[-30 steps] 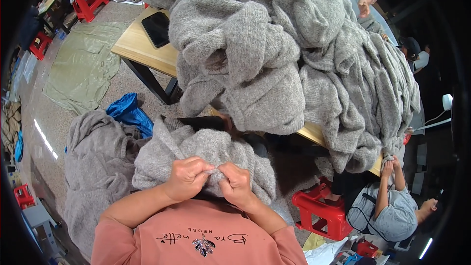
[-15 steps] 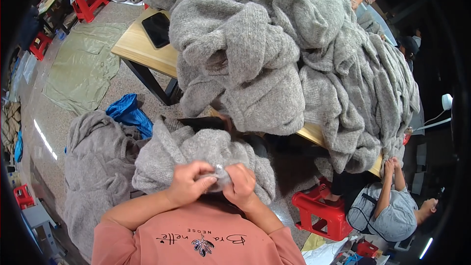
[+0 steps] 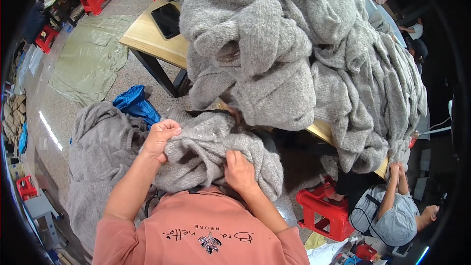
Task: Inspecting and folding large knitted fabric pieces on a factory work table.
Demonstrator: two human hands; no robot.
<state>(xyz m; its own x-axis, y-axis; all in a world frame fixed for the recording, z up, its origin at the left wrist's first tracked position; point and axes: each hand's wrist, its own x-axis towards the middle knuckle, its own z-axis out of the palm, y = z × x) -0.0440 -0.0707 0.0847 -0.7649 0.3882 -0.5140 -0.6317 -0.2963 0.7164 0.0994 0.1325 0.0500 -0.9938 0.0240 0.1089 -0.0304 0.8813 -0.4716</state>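
Across my lap lies a fuzzy grey knitted garment [image 3: 211, 152], bunched into loose folds. My left hand [image 3: 159, 140] grips its upper left side, thumb pressed over the fabric. Lower down and to the right, my right hand [image 3: 239, 169] has its fingers curled into the knit. A stretch of slack folds runs between the two hands. The fingertips of both hands are partly buried in the cloth. Beyond my lap, a large heap of similar grey knitwear [image 3: 274, 54] covers most of a wooden table and hangs over its near edge.
A black phone [image 3: 167, 20] lies on the wooden table [image 3: 142, 32]. More grey knitwear [image 3: 98, 152] and a blue cloth [image 3: 136, 104] are at my left. A red stool [image 3: 324, 211] stands to the right, beside a seated co-worker [image 3: 387, 211]. A greenish sheet [image 3: 91, 59] covers part of the floor.
My hands were close together, pinching a small part of the garment. Now they are apart: the left has moved up and left, and the cloth is spread between them.
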